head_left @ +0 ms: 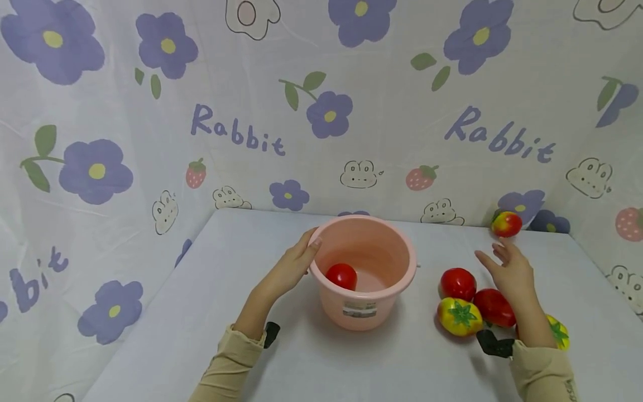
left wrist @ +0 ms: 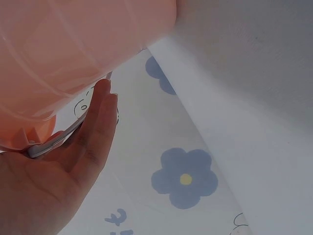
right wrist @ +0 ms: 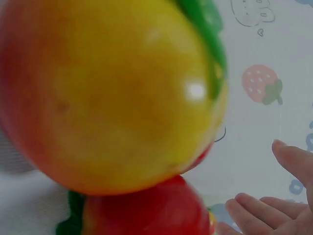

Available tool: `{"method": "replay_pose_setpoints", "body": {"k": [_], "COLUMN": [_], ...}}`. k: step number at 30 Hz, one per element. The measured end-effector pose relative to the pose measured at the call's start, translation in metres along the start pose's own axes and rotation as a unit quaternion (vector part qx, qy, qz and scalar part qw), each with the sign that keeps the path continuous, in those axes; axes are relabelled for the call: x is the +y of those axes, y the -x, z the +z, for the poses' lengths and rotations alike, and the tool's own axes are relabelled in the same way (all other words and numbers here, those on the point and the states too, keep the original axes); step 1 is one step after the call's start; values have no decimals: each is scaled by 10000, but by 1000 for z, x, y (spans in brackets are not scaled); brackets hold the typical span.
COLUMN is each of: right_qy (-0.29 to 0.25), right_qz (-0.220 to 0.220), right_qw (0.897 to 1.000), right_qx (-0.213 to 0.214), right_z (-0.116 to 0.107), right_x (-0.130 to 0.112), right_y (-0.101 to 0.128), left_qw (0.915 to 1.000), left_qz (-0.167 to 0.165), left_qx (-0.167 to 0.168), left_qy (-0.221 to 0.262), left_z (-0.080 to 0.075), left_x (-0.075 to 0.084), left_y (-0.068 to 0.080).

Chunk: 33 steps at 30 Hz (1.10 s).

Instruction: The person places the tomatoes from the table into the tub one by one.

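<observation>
Head view: left grip point(head_left: 291, 267) holds the rim of a round pink plastic bucket point(head_left: 333, 305); a glossy red ball-shaped fruit point(head_left: 342, 277) lies inside. Right grip point(head_left: 514, 276), empty and spread wide, is near a red-and-yellow glossy fruit point(head_left: 507, 224) at the tabletop's point(head_left: 427, 368) far edge. Suggested technique: brace bucket, clear the nearer red fruit point(head_left: 457, 284), close gently from both sides; smooth skin may roll.
</observation>
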State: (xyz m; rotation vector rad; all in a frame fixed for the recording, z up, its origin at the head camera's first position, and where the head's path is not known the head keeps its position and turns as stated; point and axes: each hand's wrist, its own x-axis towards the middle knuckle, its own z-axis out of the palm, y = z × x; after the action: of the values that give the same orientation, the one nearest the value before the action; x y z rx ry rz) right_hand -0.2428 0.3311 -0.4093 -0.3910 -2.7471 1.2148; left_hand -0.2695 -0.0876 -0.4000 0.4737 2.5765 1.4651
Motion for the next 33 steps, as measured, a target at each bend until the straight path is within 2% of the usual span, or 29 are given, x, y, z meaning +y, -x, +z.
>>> {"method": "replay_pose_setpoints", "body": {"k": [9, 19, 33], "right_qy": [182, 232, 734], "right_qz": [-81, -59, -318], "right_qw": [9983, 9975, 9868], "right_qx": [-542, -665, -1411], "right_z": [7, 11, 22], "right_x": [5, 7, 9], "right_y": [2, 5, 7], "left_qw": [10000, 10000, 10000], "left_qz": [0, -14, -11], "left_qx": [-13, 39, 21], "left_qy": [36, 41, 54], "left_z": [-1, 0, 1], "left_x": [1, 1, 0], "left_y": [0, 0, 0]}}
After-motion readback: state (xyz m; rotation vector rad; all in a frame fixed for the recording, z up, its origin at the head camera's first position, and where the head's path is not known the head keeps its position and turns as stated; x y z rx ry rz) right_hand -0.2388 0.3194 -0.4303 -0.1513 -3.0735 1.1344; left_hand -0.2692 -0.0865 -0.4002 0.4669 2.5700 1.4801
